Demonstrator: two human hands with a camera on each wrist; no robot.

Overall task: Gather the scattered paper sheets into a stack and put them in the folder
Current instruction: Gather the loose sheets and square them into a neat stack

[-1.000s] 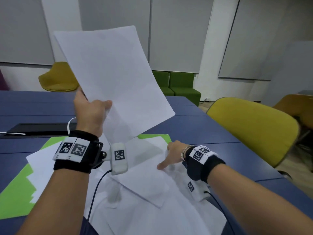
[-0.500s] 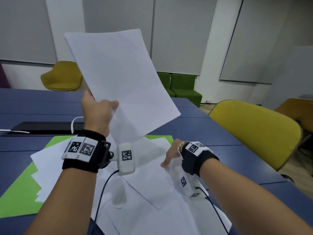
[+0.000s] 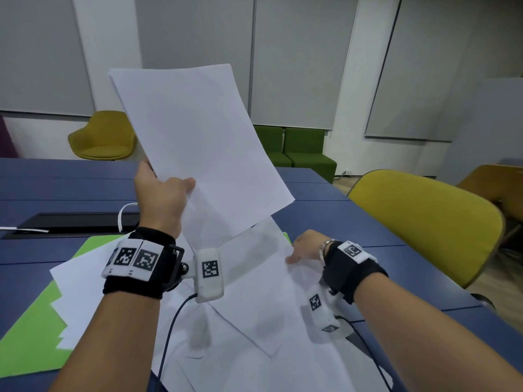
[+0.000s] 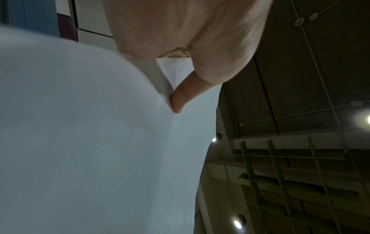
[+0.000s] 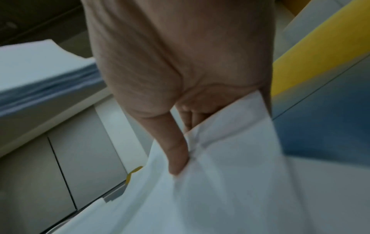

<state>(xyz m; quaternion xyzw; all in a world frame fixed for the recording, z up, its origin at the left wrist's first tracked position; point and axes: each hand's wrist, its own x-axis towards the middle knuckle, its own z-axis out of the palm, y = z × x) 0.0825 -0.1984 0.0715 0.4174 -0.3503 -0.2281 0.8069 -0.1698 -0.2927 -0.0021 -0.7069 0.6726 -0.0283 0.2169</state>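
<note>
My left hand [image 3: 167, 190] holds a stack of white sheets [image 3: 195, 142] raised upright above the table, thumb in front and fingers behind; the left wrist view shows the thumb [image 4: 180, 98] pressed on the paper [image 4: 90, 142]. My right hand [image 3: 304, 248] pinches the edge of another white sheet [image 3: 260, 267], lifted off the pile; the right wrist view shows its thumb [image 5: 177, 156] on top of the sheet [image 5: 220, 190] and fingers beneath. More loose sheets [image 3: 254, 349] lie overlapping on the open green folder [image 3: 31, 340], which is mostly covered.
The blue table [image 3: 56, 188] has a black cable recess [image 3: 70, 222] at back left. A yellow chair [image 3: 424, 222] stands close at the right, another yellow chair [image 3: 102, 137] and green seats [image 3: 300, 151] behind. A wrist camera cable [image 3: 169, 335] hangs over the papers.
My right hand has gone from pressing flat on the pile to pinching one sheet and lifting its edge. The left hand's raised stack has shifted slightly right.
</note>
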